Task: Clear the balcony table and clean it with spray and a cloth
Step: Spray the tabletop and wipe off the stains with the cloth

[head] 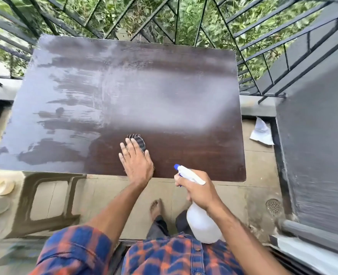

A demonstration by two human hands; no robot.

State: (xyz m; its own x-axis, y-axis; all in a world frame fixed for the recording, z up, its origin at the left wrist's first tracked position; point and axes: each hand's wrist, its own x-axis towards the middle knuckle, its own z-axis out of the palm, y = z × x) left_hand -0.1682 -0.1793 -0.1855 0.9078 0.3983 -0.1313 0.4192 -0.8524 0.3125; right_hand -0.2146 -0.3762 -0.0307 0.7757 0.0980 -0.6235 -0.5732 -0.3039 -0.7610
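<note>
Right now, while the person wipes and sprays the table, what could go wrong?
1. The left hand presses the dark cloth near the table front edge; a hard stroke could slide it off.
2. The spray bottle in the right hand is over the floor, so drips may wet the tiles by the bare foot.

There is a single view, from a wide-angle camera on the person's head, looking forward and steeply down. It sits above the near edge of the table (164, 80), close enough that the tabletop fills the middle of the frame, all four edges visible. The far edge meets the railing (184, 20) at the top. Straight lines bow outward toward the corners. Both forearms enter from the bottom, above a plaid shirt (164, 257) directly beneath the lens.
</note>
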